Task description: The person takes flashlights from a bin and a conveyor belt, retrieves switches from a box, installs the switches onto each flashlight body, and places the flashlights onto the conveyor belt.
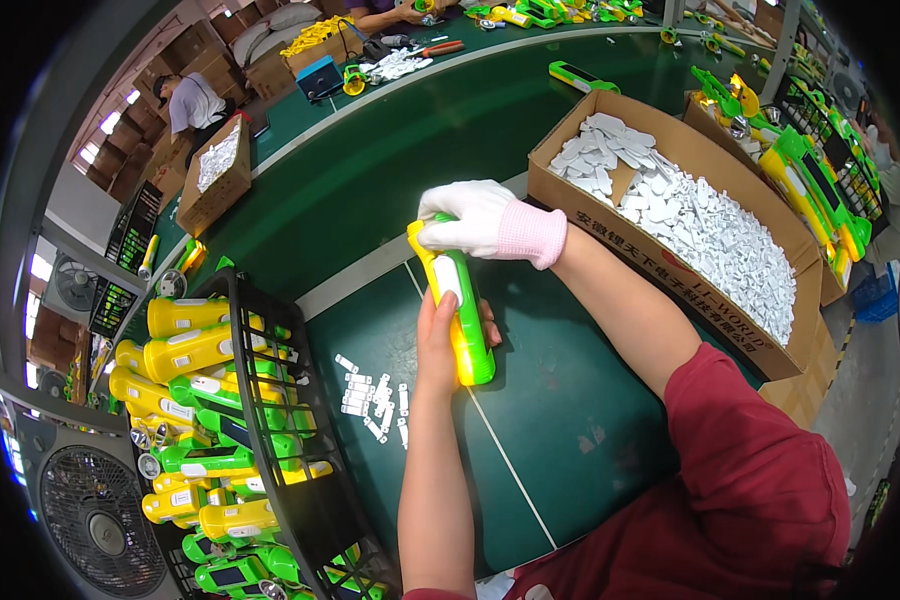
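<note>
The left hand point(438, 335), bare, wraps the middle of a yellow-and-green torch point(473, 335), thumb up along its face. The right hand point(475, 220), in a white glove, is closed over the far end, fingers bent and hiding that tip. The torch is held above the green table point(580, 460), its long axis running away from the body and leaning slightly left; the rounded green-and-yellow end points back toward the person. A white panel point(449, 280) shows on its upper half.

Small white parts point(375, 400) lie scattered left of the left wrist. Farther left, a black basket point(254, 400) heaped with torches walls off that side, with a fan point(102, 525) past it. On the right, beyond the right forearm, a carton point(555, 190) of white pieces blocks that side. Ahead runs a green belt point(370, 195).
</note>
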Demonstrator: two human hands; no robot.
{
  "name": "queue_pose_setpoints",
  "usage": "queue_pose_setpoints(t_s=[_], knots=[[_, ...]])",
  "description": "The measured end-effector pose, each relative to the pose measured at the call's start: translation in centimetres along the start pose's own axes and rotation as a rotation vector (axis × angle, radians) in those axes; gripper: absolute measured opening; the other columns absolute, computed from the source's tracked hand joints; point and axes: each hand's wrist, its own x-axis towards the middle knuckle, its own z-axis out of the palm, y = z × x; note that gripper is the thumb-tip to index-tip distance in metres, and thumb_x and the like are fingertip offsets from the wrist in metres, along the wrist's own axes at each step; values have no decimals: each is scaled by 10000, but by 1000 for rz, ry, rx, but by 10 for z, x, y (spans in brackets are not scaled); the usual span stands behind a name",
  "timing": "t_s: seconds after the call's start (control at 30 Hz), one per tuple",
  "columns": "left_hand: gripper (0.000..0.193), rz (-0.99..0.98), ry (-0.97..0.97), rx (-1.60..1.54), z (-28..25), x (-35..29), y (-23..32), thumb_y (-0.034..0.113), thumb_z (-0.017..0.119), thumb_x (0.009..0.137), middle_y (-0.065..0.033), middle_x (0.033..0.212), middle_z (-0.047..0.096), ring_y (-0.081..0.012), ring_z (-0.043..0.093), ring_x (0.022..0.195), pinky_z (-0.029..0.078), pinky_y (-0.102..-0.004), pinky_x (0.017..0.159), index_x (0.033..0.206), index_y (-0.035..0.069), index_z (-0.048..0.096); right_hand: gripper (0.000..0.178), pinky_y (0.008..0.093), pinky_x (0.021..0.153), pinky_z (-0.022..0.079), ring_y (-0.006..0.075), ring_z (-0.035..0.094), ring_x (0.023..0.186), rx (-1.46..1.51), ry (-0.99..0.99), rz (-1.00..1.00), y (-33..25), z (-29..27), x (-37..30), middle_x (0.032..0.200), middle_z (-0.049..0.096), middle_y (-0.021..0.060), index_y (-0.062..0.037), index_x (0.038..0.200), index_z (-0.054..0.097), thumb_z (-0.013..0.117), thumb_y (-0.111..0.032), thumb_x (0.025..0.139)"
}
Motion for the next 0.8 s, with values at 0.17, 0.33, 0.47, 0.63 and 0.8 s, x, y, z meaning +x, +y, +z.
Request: queue_pose_setpoints(t_s=[0.17, 0.33, 0.47, 0.63, 0.8], knots=[[386, 6, 13, -30, 1, -1, 0, 406, 445, 868, -145, 778, 548, -225, 566, 550, 467, -304, 504, 1018, 53, 394, 346, 362, 791, 455, 289, 592, 845, -132, 52, -233, 15, 14, 8, 855, 616, 146, -51, 937, 594, 500, -339, 769], [333, 170, 83, 32, 1, 1, -3, 328, 467, 888, -125, 803, 552, -187, 570, 570, 475, -298, 537, 1068, 61, 379, 484, 383, 874, 424, 349, 514, 994, -148, 312, -298, -4, 33, 6, 1016, 528, 205, -24, 1070, 507, 564, -374, 739], [392, 367, 287, 204, 3, 2, -16, 218, 537, 863, -129, 928, 557, -217, 601, 723, 490, -315, 652, 1163, 31, 366, 686, 387, 866, 425, 345, 532, 983, 1, 387, 20, -32, 28, -11, 1039, 520, 172, -24, 1100, 470, 688, -455, 612], [531, 751, 501, 833, 16, -6, -12, 222, 606, 814, -177, 1069, 540, -307, 590, 898, 450, -360, 809, 1217, -8, 347, 595, 378, 819, 449, 329, 567, 921, 62, 143, -89, -40, 4, -27, 988, 550, 155, -75, 1067, 504, 694, -396, 603], [639, 774, 534, 947, 3, -9, -26, 247, 676, 724, -204, 1103, 551, -365, 570, 975, 419, -377, 864, 1215, -17, 364, 423, 396, 746, 464, 320, 564, 844, -124, 246, -109, -61, 8, -41, 937, 515, 115, -166, 987, 548, 665, -291, 600]])
